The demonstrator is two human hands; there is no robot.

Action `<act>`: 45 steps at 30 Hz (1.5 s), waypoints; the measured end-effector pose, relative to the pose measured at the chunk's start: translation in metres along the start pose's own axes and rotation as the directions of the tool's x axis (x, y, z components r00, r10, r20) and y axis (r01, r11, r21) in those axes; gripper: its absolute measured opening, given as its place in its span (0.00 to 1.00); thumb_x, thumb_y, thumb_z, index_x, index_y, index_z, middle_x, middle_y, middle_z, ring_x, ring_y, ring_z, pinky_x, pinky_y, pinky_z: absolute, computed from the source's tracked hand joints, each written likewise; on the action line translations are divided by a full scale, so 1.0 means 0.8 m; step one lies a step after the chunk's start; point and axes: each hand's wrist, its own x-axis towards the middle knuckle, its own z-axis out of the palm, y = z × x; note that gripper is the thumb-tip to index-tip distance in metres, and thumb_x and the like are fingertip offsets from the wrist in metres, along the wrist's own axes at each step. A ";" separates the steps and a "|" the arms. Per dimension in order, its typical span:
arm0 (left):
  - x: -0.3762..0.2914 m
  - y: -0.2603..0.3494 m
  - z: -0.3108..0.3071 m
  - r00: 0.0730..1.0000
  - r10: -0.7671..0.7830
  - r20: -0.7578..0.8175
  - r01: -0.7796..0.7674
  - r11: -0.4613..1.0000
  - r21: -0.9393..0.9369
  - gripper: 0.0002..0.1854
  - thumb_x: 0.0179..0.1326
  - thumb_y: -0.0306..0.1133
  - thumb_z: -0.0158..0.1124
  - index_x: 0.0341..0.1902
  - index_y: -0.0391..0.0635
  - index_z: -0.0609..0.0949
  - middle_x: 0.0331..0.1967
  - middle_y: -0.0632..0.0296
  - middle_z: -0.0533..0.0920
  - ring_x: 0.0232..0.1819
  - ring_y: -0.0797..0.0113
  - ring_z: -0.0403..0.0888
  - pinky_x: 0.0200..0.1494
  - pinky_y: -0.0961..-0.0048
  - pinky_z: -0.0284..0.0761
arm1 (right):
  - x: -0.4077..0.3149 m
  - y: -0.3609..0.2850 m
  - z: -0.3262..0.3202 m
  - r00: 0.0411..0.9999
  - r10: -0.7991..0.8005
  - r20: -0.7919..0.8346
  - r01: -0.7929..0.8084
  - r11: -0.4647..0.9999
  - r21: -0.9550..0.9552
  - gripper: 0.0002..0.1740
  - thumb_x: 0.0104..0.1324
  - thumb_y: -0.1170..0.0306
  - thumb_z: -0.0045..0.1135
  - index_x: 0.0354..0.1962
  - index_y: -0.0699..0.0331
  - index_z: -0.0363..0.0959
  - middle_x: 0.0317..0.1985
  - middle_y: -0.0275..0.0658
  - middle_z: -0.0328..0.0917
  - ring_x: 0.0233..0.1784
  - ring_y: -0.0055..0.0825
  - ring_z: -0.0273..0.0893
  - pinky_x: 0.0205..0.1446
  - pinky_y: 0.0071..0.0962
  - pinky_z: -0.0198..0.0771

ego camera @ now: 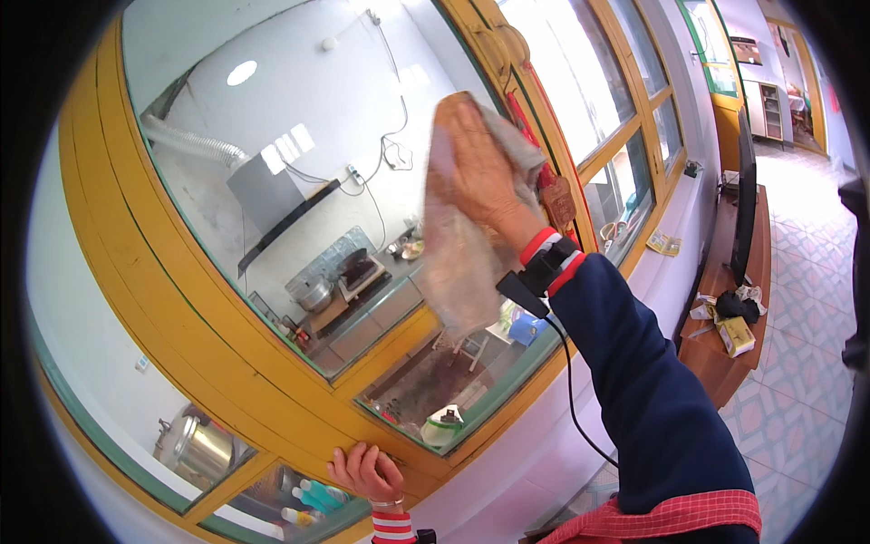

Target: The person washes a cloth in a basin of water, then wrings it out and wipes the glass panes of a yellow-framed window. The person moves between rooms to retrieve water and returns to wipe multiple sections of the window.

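Observation:
A grey-brown cloth (462, 265) lies under my right hand (479, 170), which presses it with a flat palm against the upper glass pane (272, 102) near its right edge. The cloth hangs down below the hand, slightly blurred. Lower down, my left hand (369, 472) rests with bent fingers on the yellow wooden window frame (272, 387); no object shows in it. A red hanging ornament (559, 200) is on the frame just right of the cloth. A kitchen with a range hood, a pot and a stove shows through the glass.
Curved door handles (493, 44) sit high on the frame. On the right, a wooden TV cabinet (724, 347) holds a television (745, 197), a yellow box (736, 336) and a black bag (737, 306). A black cable (571, 394) hangs from my right wrist. Small papers (663, 243) lie on the sill.

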 end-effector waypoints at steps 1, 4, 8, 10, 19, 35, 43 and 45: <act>0.001 0.001 0.000 1.000 -0.006 -0.006 0.006 1.000 0.008 0.07 0.56 0.29 0.55 0.38 0.47 0.77 0.47 0.60 0.77 0.62 0.48 0.63 0.65 0.46 0.49 | -0.027 0.020 0.004 0.964 0.183 0.192 -0.262 0.764 0.590 0.31 0.68 0.66 0.40 0.65 0.72 0.49 0.68 0.54 0.47 0.72 0.43 0.45 0.74 0.34 0.41; 0.003 0.000 0.000 1.000 -0.022 -0.020 0.022 0.999 -0.029 0.06 0.56 0.31 0.57 0.38 0.52 0.78 0.46 0.65 0.79 0.61 0.53 0.65 0.66 0.49 0.48 | -0.122 0.040 -0.012 0.486 0.605 0.631 -0.868 0.417 0.268 0.38 0.64 0.70 0.39 0.68 0.69 0.36 0.71 0.51 0.39 0.75 0.37 0.38 0.76 0.29 0.34; 0.004 0.000 -0.001 0.999 -0.030 -0.038 0.028 0.999 -0.033 0.06 0.55 0.32 0.57 0.37 0.53 0.79 0.44 0.67 0.80 0.61 0.55 0.66 0.67 0.52 0.48 | -0.125 0.029 -0.038 0.758 0.592 0.275 -0.651 0.718 0.248 0.37 0.64 0.69 0.39 0.68 0.69 0.38 0.71 0.50 0.41 0.75 0.37 0.39 0.76 0.30 0.35; 0.004 0.001 0.000 0.997 -0.046 -0.055 0.043 0.998 -0.051 0.06 0.55 0.32 0.57 0.36 0.53 0.79 0.44 0.67 0.80 0.61 0.55 0.66 0.67 0.53 0.48 | -0.099 0.004 -0.048 0.842 0.520 0.141 -0.539 0.806 0.244 0.37 0.65 0.68 0.39 0.68 0.69 0.38 0.71 0.50 0.41 0.75 0.38 0.40 0.75 0.31 0.36; 0.002 0.000 -0.001 0.997 -0.066 -0.027 0.063 0.994 -0.090 0.06 0.55 0.31 0.57 0.36 0.53 0.79 0.46 0.67 0.80 0.62 0.55 0.66 0.67 0.52 0.47 | -0.088 -0.276 -0.088 0.926 0.181 0.332 -0.225 0.969 0.101 0.35 0.66 0.67 0.38 0.67 0.70 0.42 0.71 0.49 0.44 0.74 0.38 0.42 0.75 0.34 0.38; 0.001 -0.001 0.003 1.000 0.012 -0.024 -0.012 1.000 0.004 0.07 0.56 0.30 0.55 0.38 0.48 0.78 0.46 0.62 0.78 0.63 0.50 0.63 0.67 0.48 0.47 | -0.109 -0.109 -0.091 0.915 0.392 0.102 -0.404 0.893 0.196 0.40 0.57 0.63 0.55 0.65 0.66 0.50 0.68 0.52 0.48 0.70 0.48 0.50 0.71 0.39 0.46; 0.002 0.001 0.004 0.999 0.037 -0.020 -0.037 0.999 0.038 0.08 0.57 0.30 0.55 0.40 0.47 0.77 0.47 0.61 0.77 0.63 0.49 0.62 0.66 0.45 0.49 | -0.106 -0.111 -0.108 0.918 0.305 -0.253 -0.233 0.932 0.277 0.38 0.59 0.68 0.56 0.66 0.64 0.51 0.69 0.49 0.51 0.72 0.43 0.50 0.73 0.42 0.40; 0.001 0.000 0.005 0.999 0.034 -0.022 -0.033 0.999 0.043 0.08 0.57 0.30 0.55 0.40 0.47 0.77 0.47 0.61 0.76 0.63 0.49 0.62 0.66 0.45 0.49 | -0.120 -0.171 -0.124 0.907 0.379 0.185 -0.422 0.812 0.405 0.39 0.60 0.67 0.55 0.66 0.66 0.49 0.70 0.49 0.48 0.73 0.40 0.47 0.74 0.41 0.39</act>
